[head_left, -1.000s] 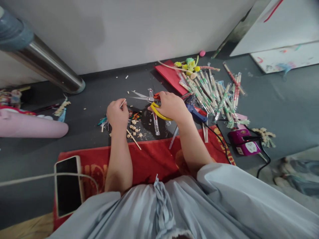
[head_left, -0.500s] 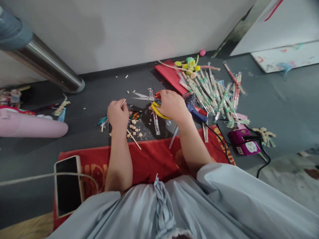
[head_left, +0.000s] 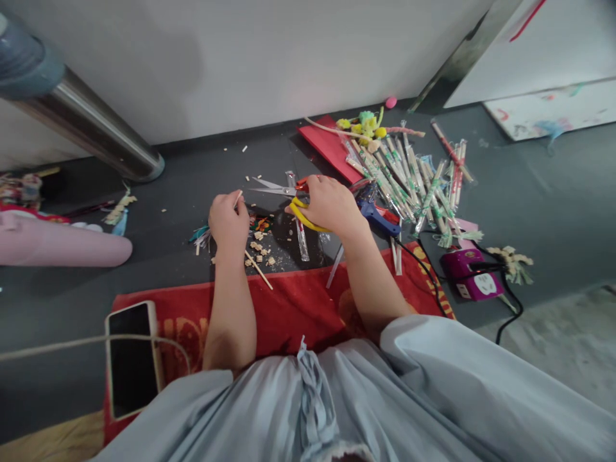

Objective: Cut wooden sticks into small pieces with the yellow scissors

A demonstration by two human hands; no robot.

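On the dark grey floor (head_left: 202, 173), just beyond a red mat (head_left: 289, 308), the person's two hands work over a scatter of small wooden offcuts (head_left: 260, 251). Clenched around a thin wooden stick (head_left: 237, 198), the left hand (head_left: 226, 221) holds it so that only the tip pokes out above the knuckles, pointing toward the scissor blades. Opposite it, the right hand (head_left: 330, 205) grasps a pair of yellow-handled scissors (head_left: 289, 196), fingers through the loops; the blades stand parted and aim left at the stick's tip without touching it, as far as the picture shows. Judging by the many short chips lying between and below the hands, a fair amount of cutting is already done, while the stick in the left hand looks not yet cut at this point. Another bare stick (head_left: 258, 269) lies on the floor by the left wrist, reaching to the edge of the mat. To the right, a large heap of wrapped chopsticks (head_left: 409, 176) seems untouched, which suggests plenty of material remains. Beside that heap lie a blue glue gun (head_left: 380, 218), a red sheet (head_left: 327, 144) and a purple power strip (head_left: 469, 273) with a black cable. A phone (head_left: 131, 359) rests on the mat's left end, a pale cord across it.
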